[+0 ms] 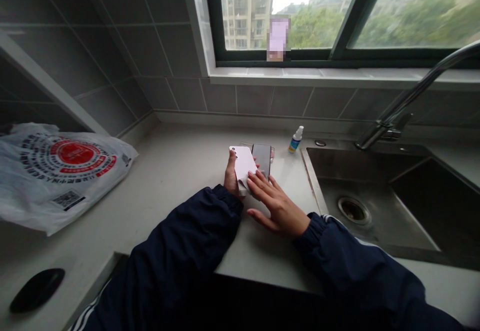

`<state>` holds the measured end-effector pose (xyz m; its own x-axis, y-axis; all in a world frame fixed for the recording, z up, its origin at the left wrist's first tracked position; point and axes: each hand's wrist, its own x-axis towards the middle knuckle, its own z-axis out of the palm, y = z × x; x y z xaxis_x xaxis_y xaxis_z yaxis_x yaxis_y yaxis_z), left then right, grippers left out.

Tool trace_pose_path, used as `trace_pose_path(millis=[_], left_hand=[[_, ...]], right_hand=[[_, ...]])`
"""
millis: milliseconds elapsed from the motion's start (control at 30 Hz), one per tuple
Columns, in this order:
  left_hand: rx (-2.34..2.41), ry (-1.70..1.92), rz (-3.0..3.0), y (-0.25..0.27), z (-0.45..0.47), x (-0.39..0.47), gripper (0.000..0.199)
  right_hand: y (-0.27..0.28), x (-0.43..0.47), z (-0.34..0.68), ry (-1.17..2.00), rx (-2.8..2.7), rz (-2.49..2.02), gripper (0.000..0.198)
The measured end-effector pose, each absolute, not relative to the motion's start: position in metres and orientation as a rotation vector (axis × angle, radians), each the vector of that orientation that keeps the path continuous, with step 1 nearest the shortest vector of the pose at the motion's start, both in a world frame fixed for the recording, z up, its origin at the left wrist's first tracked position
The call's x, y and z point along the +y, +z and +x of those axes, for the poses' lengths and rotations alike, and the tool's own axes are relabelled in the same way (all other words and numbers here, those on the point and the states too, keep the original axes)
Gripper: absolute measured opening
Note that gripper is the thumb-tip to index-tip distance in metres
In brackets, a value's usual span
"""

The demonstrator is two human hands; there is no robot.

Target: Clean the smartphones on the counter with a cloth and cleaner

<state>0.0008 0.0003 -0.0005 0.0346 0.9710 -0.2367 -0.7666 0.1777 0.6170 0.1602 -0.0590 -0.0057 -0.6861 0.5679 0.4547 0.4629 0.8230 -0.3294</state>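
Note:
A light pink phone point(244, 162) is gripped in my left hand point(231, 175), its back and camera lenses facing up. My left thumb lies along its left edge, and the other fingertips show at its right edge. Over the lower end of the phone lies a small grey cloth point(243, 186). My right hand point(276, 205) rests on the cloth and the phone with fingers stretched out flat and the thumb apart. Behind the hands a second phone point(262, 157) with a dark screen lies on the counter, with a pink edge of something beside it.
A small spray bottle point(296, 139) with a white cap stands by the sink point(378, 211). The faucet point(393, 106) arches in from the right. On the left is a white plastic bag point(67, 171) with red print, and a black oval object point(37, 290) lies on the counter point(180, 156).

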Motion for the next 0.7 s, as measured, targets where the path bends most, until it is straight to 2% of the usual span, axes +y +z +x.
trace_pose_path(millis=[100, 300, 700], left_hand=[[0.739, 1.375, 0.347, 0.001, -0.001, 0.001, 0.072], [0.748, 1.085, 0.360, -0.002, 0.005, -0.005, 0.089], [0.437, 0.969, 0.242, 0.009, 0.024, -0.021, 0.072]], right_hand=[[-0.005, -0.061, 0.159, 0.244, -2.508, -0.735, 0.081], [-0.007, -0.060, 0.157, 0.196, -2.551, -0.752, 0.086], [-0.016, -0.045, 0.163, 0.164, -2.328, -1.009, 0.081]])
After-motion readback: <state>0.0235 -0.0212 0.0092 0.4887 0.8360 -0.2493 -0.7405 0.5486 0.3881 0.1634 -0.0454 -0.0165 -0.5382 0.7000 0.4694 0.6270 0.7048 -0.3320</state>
